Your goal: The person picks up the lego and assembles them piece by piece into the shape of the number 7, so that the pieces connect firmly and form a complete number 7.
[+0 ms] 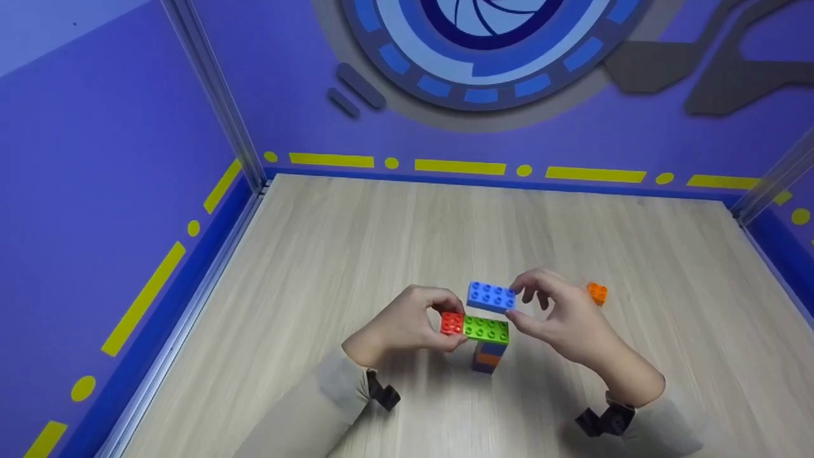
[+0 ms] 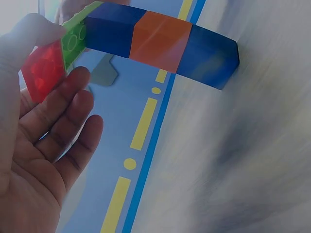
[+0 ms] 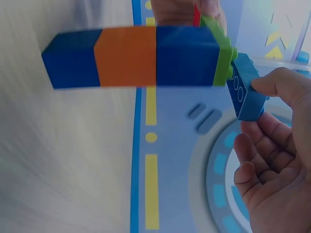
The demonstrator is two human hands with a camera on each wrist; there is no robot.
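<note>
1. Blue brick (image 1: 491,296), pinched at its end by the right hand (image 1: 559,318), hovers just above the green brick (image 1: 486,329).
2. Left hand (image 1: 407,324) pinches the red brick (image 1: 451,323) beside the green one.
3. Both top a blue-and-orange tower (image 1: 488,357) on the wooden table (image 1: 381,242); an orange brick (image 1: 596,292) lies apart.

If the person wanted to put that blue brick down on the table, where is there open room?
Bare wood lies along the back, between the hands and the purple wall, and on the left toward the side wall. It is crowded in the middle, where the left hand holds the red brick by the tower, and the right hand pinches the blue brick, with the orange brick just beyond.
</note>
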